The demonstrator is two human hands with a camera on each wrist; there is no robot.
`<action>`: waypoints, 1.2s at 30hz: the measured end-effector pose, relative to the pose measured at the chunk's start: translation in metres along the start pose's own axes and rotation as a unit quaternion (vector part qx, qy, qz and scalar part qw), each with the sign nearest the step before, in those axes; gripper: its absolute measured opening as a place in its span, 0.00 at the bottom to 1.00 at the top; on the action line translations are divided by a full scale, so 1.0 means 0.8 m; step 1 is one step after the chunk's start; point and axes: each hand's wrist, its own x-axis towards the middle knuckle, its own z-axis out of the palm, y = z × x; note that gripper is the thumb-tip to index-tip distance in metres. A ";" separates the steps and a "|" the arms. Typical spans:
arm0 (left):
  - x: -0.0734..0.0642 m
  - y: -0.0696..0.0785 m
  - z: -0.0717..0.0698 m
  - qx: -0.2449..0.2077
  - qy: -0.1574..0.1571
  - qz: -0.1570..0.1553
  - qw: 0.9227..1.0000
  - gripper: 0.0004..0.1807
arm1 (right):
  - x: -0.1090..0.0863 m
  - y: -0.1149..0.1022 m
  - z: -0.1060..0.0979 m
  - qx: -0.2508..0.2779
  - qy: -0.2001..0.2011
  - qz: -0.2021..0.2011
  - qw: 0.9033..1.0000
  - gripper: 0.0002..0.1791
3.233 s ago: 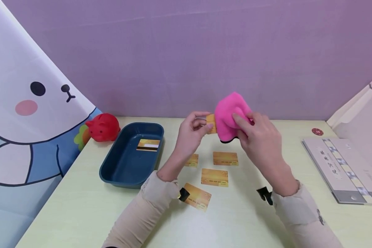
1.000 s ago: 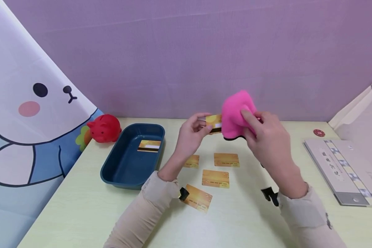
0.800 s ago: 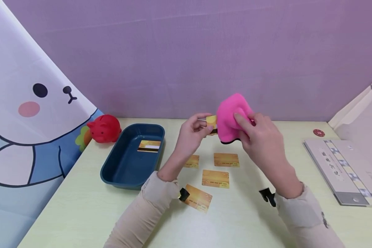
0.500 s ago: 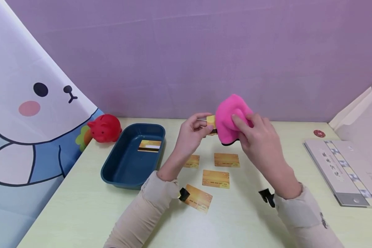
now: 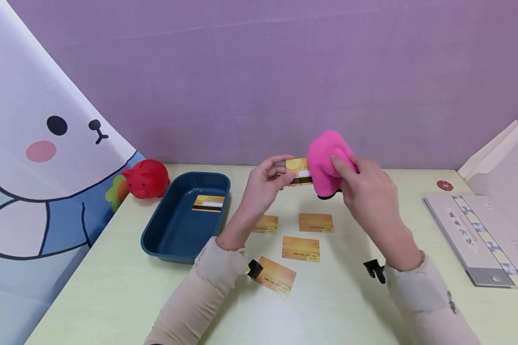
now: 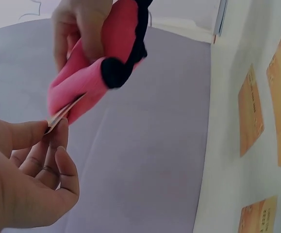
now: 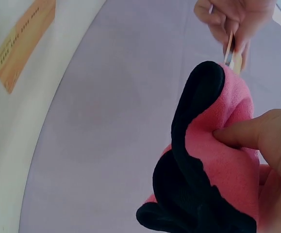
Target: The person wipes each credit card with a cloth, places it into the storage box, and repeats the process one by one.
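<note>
In the head view my left hand pinches a gold bank card by its left end, thumb in front. The card's black stripe and white strip face the head camera. My right hand grips a bunched pink cloth with black edging. A fold of this cloth covers the card's right end. From the left wrist, the card is seen edge-on, running into the pink fold. The right wrist view shows my right thumb pressing into the cloth.
Several gold cards, one of them here, lie number side up on the table below my hands. A blue tray at left holds one card, stripe up. Around them are a red piggy bank, a grey box and a red chip.
Between the oldest frame and the later ones the held card has turned to its stripe side. The cloth slid left over it, then back right, so more of the card shows now.
</note>
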 end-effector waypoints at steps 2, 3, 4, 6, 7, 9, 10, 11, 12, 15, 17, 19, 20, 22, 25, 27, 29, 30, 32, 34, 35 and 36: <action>0.001 0.001 -0.004 -0.005 0.004 -0.001 1.000 0.18 | 0.000 0.007 -0.002 -0.010 0.009 0.007 1.000 0.19; 0.002 0.002 -0.006 -0.008 0.007 -0.001 1.000 0.18 | 0.000 0.011 -0.003 -0.015 0.013 0.012 1.000 0.19; 0.003 0.002 -0.008 -0.011 0.009 -0.002 1.000 0.19 | 0.001 0.014 -0.004 -0.019 0.014 0.017 1.000 0.19; 0.004 0.003 -0.013 -0.017 0.012 -0.004 1.000 0.19 | 0.001 0.021 -0.007 -0.027 0.016 0.026 0.999 0.20; 0.004 0.003 -0.015 -0.020 0.014 -0.005 1.000 0.20 | 0.001 0.023 -0.008 -0.029 0.015 0.030 0.999 0.20; 0.006 0.003 -0.018 -0.024 0.016 -0.003 1.000 0.21 | 0.002 0.027 -0.011 -0.032 0.017 0.039 0.999 0.21; 0.006 0.003 -0.019 -0.027 0.016 -0.001 1.000 0.21 | 0.002 0.028 -0.013 -0.032 0.018 0.043 0.998 0.21; 0.007 0.002 -0.020 -0.029 0.017 0.001 0.999 0.22 | 0.002 0.029 -0.015 -0.030 0.020 0.046 0.998 0.22; 0.007 0.002 -0.021 -0.031 0.017 0.004 0.999 0.21 | 0.002 0.029 -0.017 -0.027 0.023 0.050 0.998 0.21; 0.008 0.000 -0.020 -0.026 0.022 0.010 0.999 0.21 | 0.004 0.024 -0.022 -0.015 0.034 0.048 0.998 0.21; 0.008 -0.001 -0.018 -0.022 0.025 0.016 0.999 0.20 | 0.005 0.018 -0.023 -0.006 0.043 0.032 0.999 0.20; 0.007 -0.002 -0.015 -0.013 0.028 0.019 0.999 0.20 | 0.007 0.010 -0.022 0.002 0.052 0.011 0.999 0.20; 0.006 -0.003 -0.013 -0.009 0.027 0.021 0.999 0.20 | 0.007 0.007 -0.021 0.006 0.053 -0.001 0.999 0.20; 0.005 -0.003 -0.010 -0.001 0.024 0.023 0.999 0.20 | 0.007 -0.001 -0.018 0.011 0.052 -0.020 0.998 0.20; 0.004 -0.004 -0.004 0.008 0.018 0.023 1.000 0.20 | 0.006 -0.009 -0.012 0.014 0.047 -0.033 0.998 0.21; 0.003 -0.004 -0.001 0.011 0.015 0.020 1.000 0.19 | 0.005 -0.013 -0.008 0.014 0.047 -0.036 0.998 0.21; 0.003 -0.005 0.001 0.012 0.015 0.017 1.000 0.18 | 0.003 -0.016 -0.005 0.011 0.047 -0.039 0.998 0.21; 0.002 -0.005 0.002 0.013 0.016 0.015 1.000 0.18 | 0.003 -0.017 -0.004 0.009 0.047 -0.040 0.998 0.21; 0.002 -0.005 0.004 0.014 0.016 0.013 1.000 0.17 | 0.002 -0.018 -0.001 0.006 0.045 -0.043 0.998 0.20; 0.000 -0.005 0.005 0.013 0.016 0.014 1.000 0.17 | 0.001 -0.019 0.000 0.003 0.043 -0.043 0.998 0.20; 0.000 -0.005 0.006 0.012 0.016 0.015 1.000 0.17 | 0.001 -0.019 0.000 0.002 0.042 -0.042 0.998 0.20; -0.001 -0.005 0.007 0.012 0.015 0.015 1.000 0.17 | 0.001 -0.019 0.001 0.002 0.042 -0.041 0.998 0.20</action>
